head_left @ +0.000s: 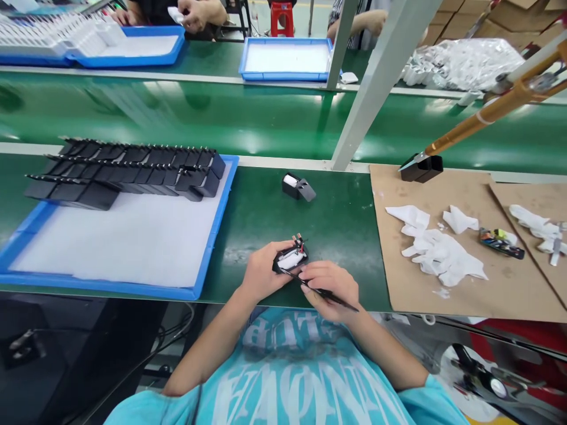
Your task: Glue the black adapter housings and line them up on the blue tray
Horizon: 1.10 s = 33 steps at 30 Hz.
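My left hand (261, 273) is closed around a small black housing (290, 258) with a white part and red and black wires inside, held just above the green table's near edge. My right hand (330, 288) pinches a thin black tool (328, 293), like tweezers, with its tip at the housing. A second small black housing (298, 187) with a white part lies on the green mat farther out, apart from both hands.
A blue tray (208, 248) with a white liner holds rows of black housings (128, 171) at left. Cardboard sheets (443, 295) at right carry crumpled white wipes (438, 251). A grey post (376, 82) and an orange-handled tool (482, 115) hang above. Other people's hands work across the conveyor.
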{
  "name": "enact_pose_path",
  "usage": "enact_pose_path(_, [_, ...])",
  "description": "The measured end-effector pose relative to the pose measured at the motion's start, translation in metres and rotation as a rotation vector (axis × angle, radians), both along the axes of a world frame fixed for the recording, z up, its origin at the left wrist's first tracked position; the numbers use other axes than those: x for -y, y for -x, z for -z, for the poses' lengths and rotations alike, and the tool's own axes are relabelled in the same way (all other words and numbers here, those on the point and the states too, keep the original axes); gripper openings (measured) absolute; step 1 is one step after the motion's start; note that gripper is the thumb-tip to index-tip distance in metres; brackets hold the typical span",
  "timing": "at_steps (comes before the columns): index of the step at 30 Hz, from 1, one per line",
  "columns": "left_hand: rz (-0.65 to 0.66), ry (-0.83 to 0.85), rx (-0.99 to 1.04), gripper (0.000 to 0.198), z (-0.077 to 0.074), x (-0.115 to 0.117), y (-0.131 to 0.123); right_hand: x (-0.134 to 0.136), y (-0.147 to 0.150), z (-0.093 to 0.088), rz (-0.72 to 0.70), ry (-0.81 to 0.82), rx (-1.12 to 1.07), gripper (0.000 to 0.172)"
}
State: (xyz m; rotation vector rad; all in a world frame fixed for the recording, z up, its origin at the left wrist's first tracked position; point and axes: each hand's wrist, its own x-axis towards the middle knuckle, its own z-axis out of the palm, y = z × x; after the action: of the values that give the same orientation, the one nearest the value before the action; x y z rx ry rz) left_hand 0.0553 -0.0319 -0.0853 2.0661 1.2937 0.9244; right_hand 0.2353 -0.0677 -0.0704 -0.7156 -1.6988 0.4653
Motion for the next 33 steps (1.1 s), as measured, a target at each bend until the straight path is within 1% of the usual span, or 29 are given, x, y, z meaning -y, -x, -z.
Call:
enact_pose_path(4, [-0.032,0.080,-0.033,0.044,-0.0010,0.0012,-0.0002,0.0015,-0.0003,-0.0011,0.002,0.005,0.001,0.024])
enact_pose_path(6, [-0.030,0.094,-0.032,0.045,-0.0013,0.0015,-0.0001,0.0019,0.0003,-0.0008,0.006,0.010,-0.005,0.024])
enact_pose_path(10, [-0.022,0.088,-0.021,0.044,-0.0021,0.0015,0.0000,0.0020,0.0002,0.0010,0.008,0.006,-0.006,0.024])
enact_pose_path(13, [-0.007,0.054,0.010,0.041,-0.0023,0.0014,0.0002,0.0024,-0.0001,0.0031,0.007,-0.003,0.016,0.026])
enact_pose_path(17, [0.005,0.043,0.035,0.040,-0.0025,0.0016,0.0010,0.0024,0.0007,0.0047,0.010,-0.054,0.046,0.028])
enact_pose_path(23, [0.011,0.108,0.025,0.039,-0.0041,0.0021,0.0007,0.0004,0.0036,0.0027,0.042,-0.151,0.103,0.030])
enact_pose_path(27, [-0.015,0.154,0.006,0.041,-0.0050,0.0028,-0.0008,0.0016,0.0050,0.0045,0.061,-0.157,0.098,0.033])
enact_pose_path(29, [-0.017,0.147,0.010,0.041,-0.0048,0.0032,-0.0012,0.0026,0.0050,0.0062,0.064,-0.150,0.075,0.035])
enact_pose_path(33, [0.009,0.064,0.033,0.042,-0.0027,0.0034,-0.0007,0.0041,0.0036,0.0086,0.062,-0.116,-0.003,0.035])
